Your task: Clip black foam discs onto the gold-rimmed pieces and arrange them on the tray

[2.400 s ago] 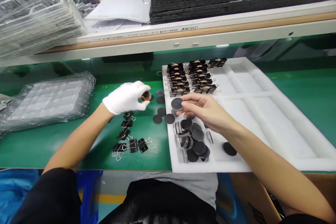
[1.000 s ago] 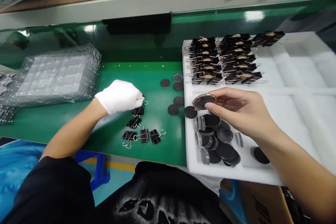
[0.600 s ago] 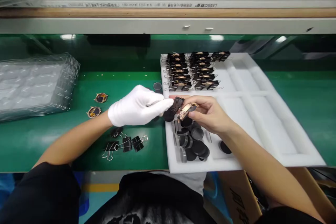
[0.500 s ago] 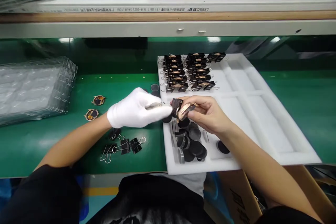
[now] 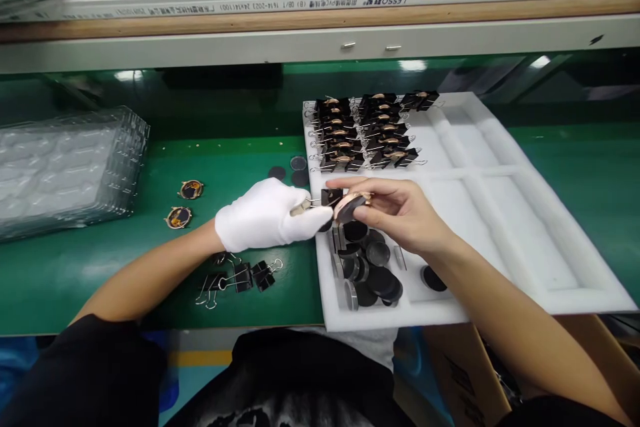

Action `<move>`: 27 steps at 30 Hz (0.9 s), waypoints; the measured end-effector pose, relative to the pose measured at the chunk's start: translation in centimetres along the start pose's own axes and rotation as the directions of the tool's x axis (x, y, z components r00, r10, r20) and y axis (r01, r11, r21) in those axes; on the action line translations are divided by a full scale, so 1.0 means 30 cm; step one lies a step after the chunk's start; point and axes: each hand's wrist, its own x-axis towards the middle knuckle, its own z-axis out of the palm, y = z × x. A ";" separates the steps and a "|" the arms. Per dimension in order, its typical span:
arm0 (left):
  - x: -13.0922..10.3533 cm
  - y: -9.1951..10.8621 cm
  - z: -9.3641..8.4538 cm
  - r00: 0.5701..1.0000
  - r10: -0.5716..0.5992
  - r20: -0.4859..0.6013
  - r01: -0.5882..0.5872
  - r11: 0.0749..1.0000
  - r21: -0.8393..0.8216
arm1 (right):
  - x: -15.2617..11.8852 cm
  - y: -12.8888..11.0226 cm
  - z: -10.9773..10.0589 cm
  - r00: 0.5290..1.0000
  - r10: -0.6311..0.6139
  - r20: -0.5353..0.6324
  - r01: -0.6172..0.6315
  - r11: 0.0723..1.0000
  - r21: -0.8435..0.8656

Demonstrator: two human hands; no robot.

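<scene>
My left hand (image 5: 274, 215), in a white glove, is closed on the wire handles of a black binder clip (image 5: 331, 197). The clip's black body meets the left edge of a gold-rimmed watch case (image 5: 353, 205); whether its jaws grip the rim is hard to see. Bare fingers of my right hand (image 5: 400, 215) pinch that case, with a dark disc against its face. Both hands are over the left side of a white foam tray (image 5: 500, 170). Beneath them, several round black discs (image 5: 380, 283) lie heaped in a tray compartment.
Clipped watch cases (image 5: 343, 147) stand in rows at the tray's back left. Several loose binder clips (image 5: 243, 277) and two watch cases (image 5: 179, 217) lie on the green table (image 5: 125, 267). Stacked clear plastic trays (image 5: 65, 167) sit at left; a shelf edge (image 5: 200, 50) crosses behind.
The binder clip has turned more level beside the watch case, and the case has tilted to show more of its dark disc. My gloved hand has shifted slightly right. The view has also shifted a little.
</scene>
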 end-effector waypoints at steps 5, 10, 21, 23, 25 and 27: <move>-0.002 -0.011 -0.001 0.996 -0.018 -0.084 0.007 0.991 -0.132 | 0.015 0.005 -0.007 0.970 0.082 -0.228 -0.048 0.987 0.152; 0.001 -0.006 0.028 0.978 0.089 -0.190 -0.123 0.977 -0.173 | 0.019 0.019 0.007 0.971 0.108 -0.213 -0.054 0.968 0.246; 0.006 -0.018 0.065 0.959 0.142 -0.246 -0.189 0.966 -0.178 | 0.020 0.025 0.023 0.970 0.031 -0.241 0.010 0.986 0.166; 0.010 -0.016 0.064 0.964 0.124 -0.234 -0.167 0.971 -0.173 | 0.020 0.029 0.027 0.972 0.035 -0.233 0.007 0.985 0.174; 0.013 -0.014 0.043 0.980 0.091 -0.178 -0.117 0.983 -0.141 | 0.021 0.034 0.028 0.971 0.044 -0.235 0.000 0.983 0.185; 0.010 -0.016 -0.003 0.997 0.056 -0.045 -0.059 0.996 -0.072 | 0.021 0.037 0.024 0.966 0.046 -0.255 0.005 0.981 0.194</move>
